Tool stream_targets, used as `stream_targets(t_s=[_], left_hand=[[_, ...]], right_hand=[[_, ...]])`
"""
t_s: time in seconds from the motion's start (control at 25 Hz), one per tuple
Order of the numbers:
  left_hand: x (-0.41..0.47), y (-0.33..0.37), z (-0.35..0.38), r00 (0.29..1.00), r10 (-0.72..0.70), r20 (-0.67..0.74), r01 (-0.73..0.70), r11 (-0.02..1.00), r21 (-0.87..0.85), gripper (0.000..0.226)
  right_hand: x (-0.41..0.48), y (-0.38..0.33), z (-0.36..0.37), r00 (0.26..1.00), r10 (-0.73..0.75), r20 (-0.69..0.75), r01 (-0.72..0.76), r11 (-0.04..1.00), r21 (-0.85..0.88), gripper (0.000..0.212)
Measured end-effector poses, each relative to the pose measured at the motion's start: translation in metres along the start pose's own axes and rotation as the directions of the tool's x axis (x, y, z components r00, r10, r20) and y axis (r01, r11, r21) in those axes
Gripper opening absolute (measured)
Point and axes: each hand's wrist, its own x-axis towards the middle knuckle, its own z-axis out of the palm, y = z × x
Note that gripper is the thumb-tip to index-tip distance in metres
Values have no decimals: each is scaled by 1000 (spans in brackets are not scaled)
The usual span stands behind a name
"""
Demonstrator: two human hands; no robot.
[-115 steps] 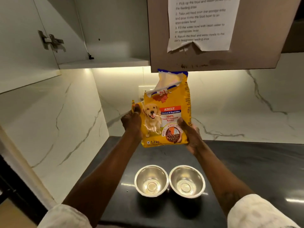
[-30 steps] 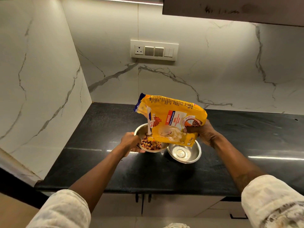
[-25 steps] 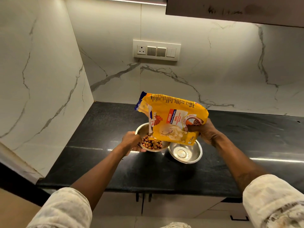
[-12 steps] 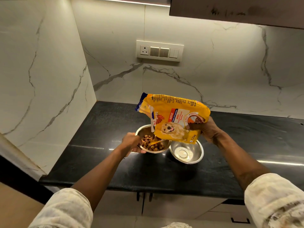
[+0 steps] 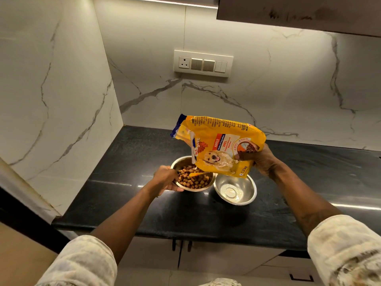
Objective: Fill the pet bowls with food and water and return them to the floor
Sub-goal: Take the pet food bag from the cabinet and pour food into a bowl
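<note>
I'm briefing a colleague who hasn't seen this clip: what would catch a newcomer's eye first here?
The bright yellow dog food bag, tipped sideways in the right hand above the bowls, stands out first. Under its mouth the left hand grips the kibble bowl, holding brown pellets; the empty bowl sits beside it on the black counter.

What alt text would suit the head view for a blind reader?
A right hand tips a yellow dog food bag over a steel bowl of kibble, which the left hand grips by its rim on a black counter. An empty steel bowl sits just right of it.
</note>
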Motion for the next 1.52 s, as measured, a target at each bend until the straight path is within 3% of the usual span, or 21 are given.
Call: stream_targets(t_s=[0.76,1.08,1.32,1.52], left_hand=[[0,3,-7,1000,0,6,0,1000,-23,32],[-1,-5,-15,1000,-18,-4,17,998,-54,33],[7,-25,-18,995,-102,18,104,969,-225,34],[9,-37,-29,994,-99,-36,89,971,-220,41]], right_hand=[[6,9,3,1000,29,-1,-29,994,102,71],[2,19,6,997,78,-10,-69,926,371,70],[4,33,25,991,122,48,-128,823,553,69],[3,40,45,980,195,29,-172,770,614,67]])
